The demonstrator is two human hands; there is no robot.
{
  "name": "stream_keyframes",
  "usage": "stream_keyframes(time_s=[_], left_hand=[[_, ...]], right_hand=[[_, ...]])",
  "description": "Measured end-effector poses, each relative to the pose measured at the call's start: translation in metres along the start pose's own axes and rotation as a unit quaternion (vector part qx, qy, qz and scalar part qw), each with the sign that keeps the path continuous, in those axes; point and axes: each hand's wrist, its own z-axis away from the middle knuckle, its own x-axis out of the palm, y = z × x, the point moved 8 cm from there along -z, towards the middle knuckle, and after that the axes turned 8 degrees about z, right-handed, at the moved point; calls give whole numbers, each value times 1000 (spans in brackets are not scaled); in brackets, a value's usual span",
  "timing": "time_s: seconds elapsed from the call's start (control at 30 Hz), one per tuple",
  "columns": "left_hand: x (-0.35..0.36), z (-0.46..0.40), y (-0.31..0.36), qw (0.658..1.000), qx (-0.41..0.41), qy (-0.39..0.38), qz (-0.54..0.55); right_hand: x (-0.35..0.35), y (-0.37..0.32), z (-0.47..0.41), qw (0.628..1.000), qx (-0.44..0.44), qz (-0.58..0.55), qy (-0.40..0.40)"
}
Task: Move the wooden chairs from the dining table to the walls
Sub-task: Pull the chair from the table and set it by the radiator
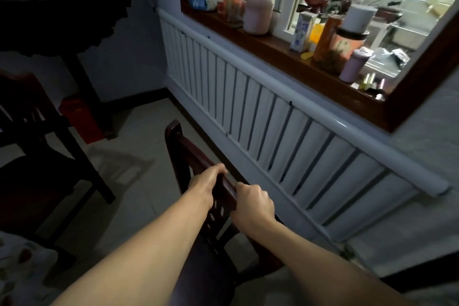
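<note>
- both hands, left hand [204, 187] and right hand [253, 202], clamped on the top rail of the dark wooden chair [188, 156] at 6 o'clock
- ribbed white radiator [260, 117] just beside it at 3 o'clock
- second chair [29, 117] at 9 o'clock
- cluttered sill [273, 42] at 1 o'clock

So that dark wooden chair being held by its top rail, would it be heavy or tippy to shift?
The chair looks like solid dark wood, so probably stiff and fairly heavy. Both hands, left and right, grip high on the backrest, so it may tilt back when pulled. On the smooth floor tiles its legs likely slide.
</note>
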Motion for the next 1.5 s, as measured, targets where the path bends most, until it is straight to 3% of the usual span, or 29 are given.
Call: stream_keyframes(time_s=[0.37, 0.77, 1.13, 1.5], left_hand=[[141, 27, -30, 995, -22, -89, -45], [296, -5, -66, 991, -28, -115, -60], [350, -45, -54, 991, -3, -126, -46], [372, -54, -68, 990, 14, -139, -33]], right_hand=[[-52, 126, 8, 998, 59, -5, 37], [-69, 273, -46, 994, 98, -32, 36], [-78, 322, -95, 985, 125, -46, 111], [-70, 343, -103, 986, 137, 0, 95]])
